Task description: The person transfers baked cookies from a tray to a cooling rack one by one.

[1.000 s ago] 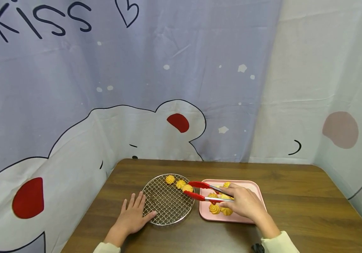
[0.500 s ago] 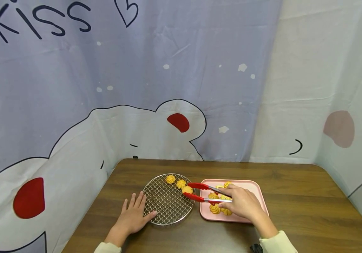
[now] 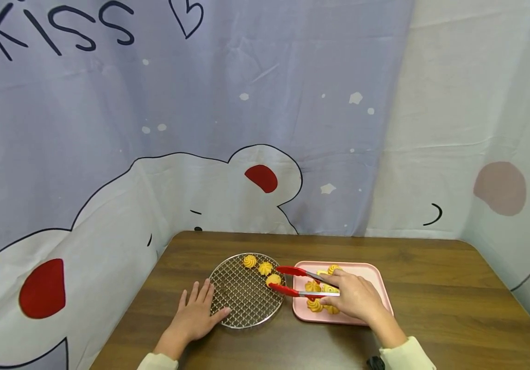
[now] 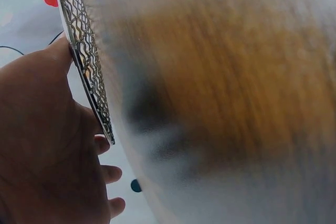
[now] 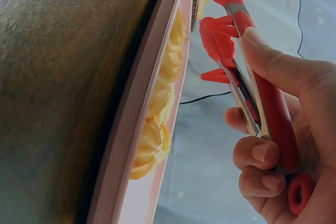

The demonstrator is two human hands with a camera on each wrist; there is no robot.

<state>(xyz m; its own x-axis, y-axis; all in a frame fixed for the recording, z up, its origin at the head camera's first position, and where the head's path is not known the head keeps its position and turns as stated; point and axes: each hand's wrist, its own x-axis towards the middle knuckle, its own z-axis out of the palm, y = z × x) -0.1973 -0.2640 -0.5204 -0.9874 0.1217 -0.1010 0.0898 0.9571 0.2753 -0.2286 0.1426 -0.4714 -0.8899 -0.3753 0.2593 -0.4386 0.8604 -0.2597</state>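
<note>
My left hand [image 3: 195, 314] lies with straight, spread fingers at the left edge of a round wire rack [image 3: 241, 303], thumb touching the rim. In the left wrist view, the rack [image 4: 86, 51] is seen edge-on beside the hand [image 4: 47, 129]. My right hand [image 3: 359, 295] grips red-tipped metal tongs [image 3: 315, 294] above a pink tray [image 3: 371, 318]. The tong tips are apart beside a yellow swirled cookie [image 3: 273, 280] at the rack's right side. Two more cookies [image 3: 265, 268] sit behind it. The right wrist view shows thumb and curled fingers around the tongs [image 5: 275, 124].
Several piped cookies [image 3: 314, 305] lie on the pink tray, partly hidden by the tongs and right hand. The brown wooden table [image 3: 445, 298] extends to the right. A printed curtain [image 3: 329, 128] hangs behind it.
The tong tips have spread, with the far tip coming off the cookie, which now rests on the rack slightly nearer. The left hand has stayed in place.
</note>
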